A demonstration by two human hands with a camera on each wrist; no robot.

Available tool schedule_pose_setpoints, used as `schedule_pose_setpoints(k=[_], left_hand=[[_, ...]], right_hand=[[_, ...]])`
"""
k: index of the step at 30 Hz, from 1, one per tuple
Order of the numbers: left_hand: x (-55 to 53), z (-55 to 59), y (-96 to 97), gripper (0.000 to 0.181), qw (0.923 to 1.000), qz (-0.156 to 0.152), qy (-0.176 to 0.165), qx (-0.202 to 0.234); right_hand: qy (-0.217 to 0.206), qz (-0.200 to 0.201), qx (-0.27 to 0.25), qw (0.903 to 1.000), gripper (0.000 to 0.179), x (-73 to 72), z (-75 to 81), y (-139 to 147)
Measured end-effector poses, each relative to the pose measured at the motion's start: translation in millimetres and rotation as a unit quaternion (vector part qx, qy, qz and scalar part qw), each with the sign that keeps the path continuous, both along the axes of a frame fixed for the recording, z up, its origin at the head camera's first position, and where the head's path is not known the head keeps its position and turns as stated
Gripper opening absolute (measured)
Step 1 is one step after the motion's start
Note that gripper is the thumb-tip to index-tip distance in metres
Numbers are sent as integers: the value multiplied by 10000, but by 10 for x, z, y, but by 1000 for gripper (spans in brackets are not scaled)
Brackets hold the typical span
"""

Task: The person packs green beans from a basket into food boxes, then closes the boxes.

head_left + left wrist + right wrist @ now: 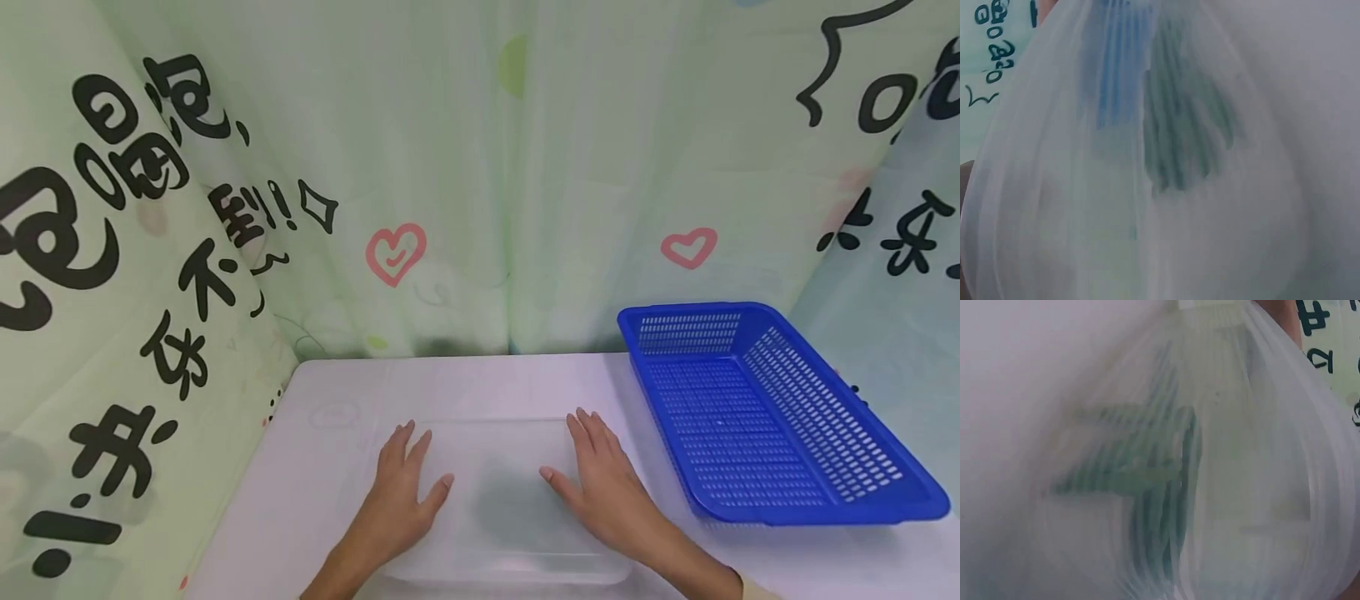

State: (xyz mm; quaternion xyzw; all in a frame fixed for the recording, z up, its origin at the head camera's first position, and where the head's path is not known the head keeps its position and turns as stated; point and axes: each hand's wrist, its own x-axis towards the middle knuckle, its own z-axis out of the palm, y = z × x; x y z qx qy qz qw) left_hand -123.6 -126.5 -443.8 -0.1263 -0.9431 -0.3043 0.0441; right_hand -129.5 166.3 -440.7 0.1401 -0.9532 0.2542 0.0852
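A flat-topped, translucent whitish container (498, 454) stands on the table in the head view, with a faint greenish shade showing through it. On its left side rests my left hand (403, 500), fingers fairly straight and thumb spread inward. My right hand (606, 492) lies along the right side in the same way, fingers extended. Both wrist views look at hazy, ribbed translucent plastic. Behind it, long green shapes (1175, 119) show in the left wrist view, and green shapes (1147, 469) cross one another in the right. Their kind is too blurred to tell.
A blue plastic basket (757, 514) with perforated walls stands on the right of the white table (330, 433). Pale green curtains (465, 150) with dark lettering and pink hearts hang behind and at both sides.
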Motion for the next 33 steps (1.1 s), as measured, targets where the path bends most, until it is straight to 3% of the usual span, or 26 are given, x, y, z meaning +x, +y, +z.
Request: schedule_pose_setpoints(k=[5, 8, 13, 16, 19, 22, 29, 33], left_hand=[[92, -128, 61, 70, 9966, -77, 517, -634], [100, -162, 57, 69, 9950, -56, 716, -693], [109, -173, 63, 70, 9891, -155, 1088, -981], [120, -165, 103, 73, 9805, -456, 1349, -1353], [152, -159, 166, 78, 9717, -910, 1408, -1664], [192, -162, 218, 80, 9669, -1133, 1345, -1849], [229, -189, 253, 77, 9609, -1030, 1378, -2168], [212, -174, 249, 78, 9626, -1112, 1281, -2113]], right_hand=[[436, 0, 687, 9967, 84, 145, -90, -99], [578, -6, 923, 9941, 84, 183, -142, -121], [922, 159, 984, 9907, 76, 200, -165, -132], [1155, 484, 1044, 9866, 74, 230, -161, -142], [1386, 911, 1124, 9797, 76, 272, -173, -150], [1616, 1151, 1186, 9729, 76, 296, -202, -156], [1750, 1233, 1405, 9667, 75, 309, -243, -154], [1651, 1348, 1460, 9660, 76, 294, -234, -128]])
